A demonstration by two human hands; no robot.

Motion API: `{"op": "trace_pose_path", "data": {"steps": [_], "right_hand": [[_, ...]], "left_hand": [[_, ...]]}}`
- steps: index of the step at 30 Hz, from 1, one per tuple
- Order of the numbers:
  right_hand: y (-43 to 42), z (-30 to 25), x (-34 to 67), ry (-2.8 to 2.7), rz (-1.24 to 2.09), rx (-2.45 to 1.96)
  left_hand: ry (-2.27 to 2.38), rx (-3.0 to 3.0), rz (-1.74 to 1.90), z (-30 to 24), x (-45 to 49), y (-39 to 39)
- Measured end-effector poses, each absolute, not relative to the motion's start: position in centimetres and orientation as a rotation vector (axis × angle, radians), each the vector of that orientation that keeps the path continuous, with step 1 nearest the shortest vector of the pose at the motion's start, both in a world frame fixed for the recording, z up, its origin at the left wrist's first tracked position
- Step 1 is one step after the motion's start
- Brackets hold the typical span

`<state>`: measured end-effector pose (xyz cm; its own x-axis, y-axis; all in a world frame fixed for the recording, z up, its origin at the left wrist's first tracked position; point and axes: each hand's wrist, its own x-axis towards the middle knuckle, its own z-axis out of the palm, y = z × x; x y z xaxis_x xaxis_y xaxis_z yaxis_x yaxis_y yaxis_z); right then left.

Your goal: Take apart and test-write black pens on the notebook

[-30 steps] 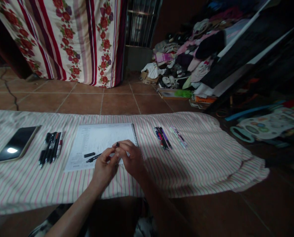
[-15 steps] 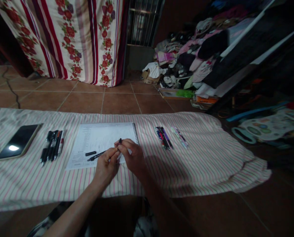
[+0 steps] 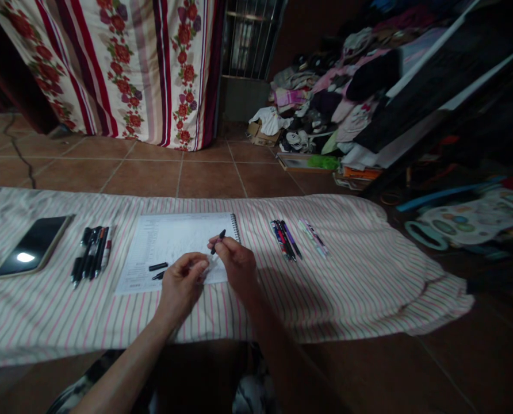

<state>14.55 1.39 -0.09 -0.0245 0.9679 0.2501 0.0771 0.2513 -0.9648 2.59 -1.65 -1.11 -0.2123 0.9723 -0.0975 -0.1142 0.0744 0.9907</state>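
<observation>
My right hand (image 3: pixel 239 263) pinches a short dark pen piece (image 3: pixel 218 241), tilted, above the right side of a spiral notebook (image 3: pixel 187 230). My left hand (image 3: pixel 183 282) is curled just to the left, with thumb and forefinger near each other. Something pale and thin shows between the hands, too blurred to name. On the page, left of my left hand, lie a black pen cap (image 3: pixel 157 267) and the end of a black pen (image 3: pixel 157 276). The rest of that pen is hidden behind my left hand.
Several black pens and markers (image 3: pixel 91 253) lie left of the notebook, beside a phone (image 3: pixel 34 244). To the right are several coloured pens (image 3: pixel 286 240) and a few pastel pens (image 3: pixel 314 237). A striped cloth (image 3: pixel 360 276) covers the low surface. Clothes (image 3: pixel 325 103) are heaped behind.
My hands have come apart. The right one has moved slightly right with the dark piece, and the left has shifted a little left, covering more of the black pen.
</observation>
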Motion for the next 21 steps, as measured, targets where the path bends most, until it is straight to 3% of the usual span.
{"op": "trace_pose_path", "data": {"steps": [10,21], "right_hand": [[2.1,-0.8,14.4,-1.152,1.212,-1.165],[2.5,-1.1,13.0,-1.121,1.266,-1.161]], "left_hand": [[0.243,0.508,1.107,2.2,-0.2,-3.1],[-0.035,0.608,1.063,2.0,-1.3,-4.0]]}}
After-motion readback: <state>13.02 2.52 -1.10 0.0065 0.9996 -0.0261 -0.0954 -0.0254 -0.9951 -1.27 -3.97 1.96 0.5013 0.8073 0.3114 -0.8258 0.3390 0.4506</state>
